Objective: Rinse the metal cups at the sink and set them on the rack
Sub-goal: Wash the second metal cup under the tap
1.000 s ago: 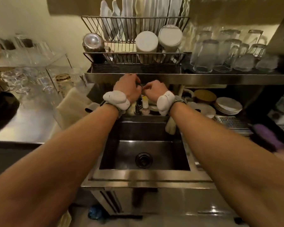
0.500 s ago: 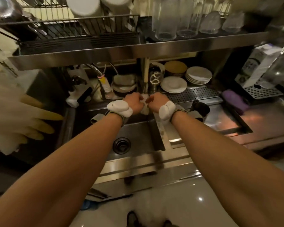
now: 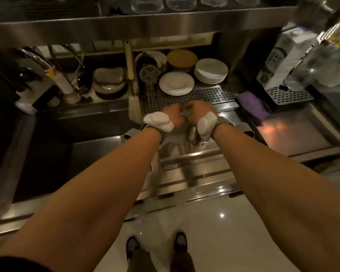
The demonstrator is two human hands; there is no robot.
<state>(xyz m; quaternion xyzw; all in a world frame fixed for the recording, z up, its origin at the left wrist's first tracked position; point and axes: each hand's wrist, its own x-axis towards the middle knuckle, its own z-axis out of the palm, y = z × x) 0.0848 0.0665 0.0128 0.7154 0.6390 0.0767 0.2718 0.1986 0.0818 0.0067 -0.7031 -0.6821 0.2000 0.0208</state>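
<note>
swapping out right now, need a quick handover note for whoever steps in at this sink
Left hand: fingers curled, over the counter right of the sink. It is blurred, so what it holds is unclear.
Right hand: the same, close beside the left, in front of the perforated drain tray.
Metal cup: one shows just below the right hand, on or just over the counter; contact unclear.
Done: cannot tell, as the rack is not clearly in view.
Left: probably rinse that cup at the sink and rack it, then check for others.
</note>
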